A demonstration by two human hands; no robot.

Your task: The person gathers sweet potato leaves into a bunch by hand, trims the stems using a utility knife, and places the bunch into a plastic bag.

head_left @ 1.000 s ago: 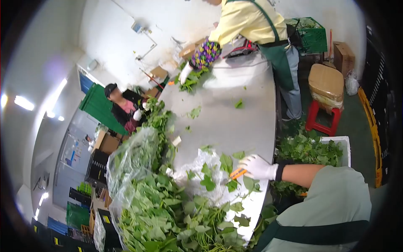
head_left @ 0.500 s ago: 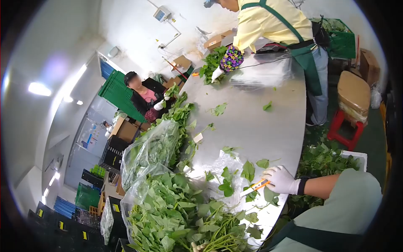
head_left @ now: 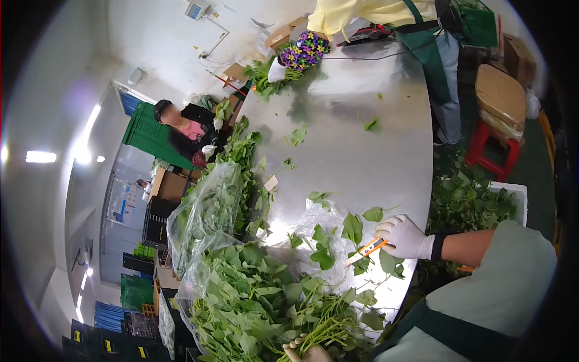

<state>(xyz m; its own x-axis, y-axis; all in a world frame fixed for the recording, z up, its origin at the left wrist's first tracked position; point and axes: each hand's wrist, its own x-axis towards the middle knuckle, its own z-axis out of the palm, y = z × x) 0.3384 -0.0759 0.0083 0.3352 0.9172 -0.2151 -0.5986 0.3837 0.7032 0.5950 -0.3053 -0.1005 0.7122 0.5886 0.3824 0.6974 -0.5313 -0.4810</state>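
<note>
Head view: the right hand [head_left: 403,236], in a white glove, is closed around an orange-handled knife [head_left: 369,249] whose blade points toward 8 o'clock, into the leafy stems [head_left: 329,250] lying on clear plastic [head_left: 313,232] on the steel desk [head_left: 356,163]. The left hand [head_left: 307,352] shows only at the bottom edge, at about 7 o'clock from the right hand. Its fingers look curled under a bunch of green stalks [head_left: 319,329], though how firmly it grips I cannot tell. The stalks' long axis runs from the left hand up toward 1 o'clock, so their leafy ends lie just below the knife; the right hand is the nearer one to those ends.

A large heap of greens [head_left: 241,295] in plastic bags crowds the 9 o'clock side. Loose leaves [head_left: 297,136] dot the desk. At 12 o'clock a co-worker's gloved hand [head_left: 277,70] presses another bundle; a seated person [head_left: 181,123] works at 10 o'clock.
</note>
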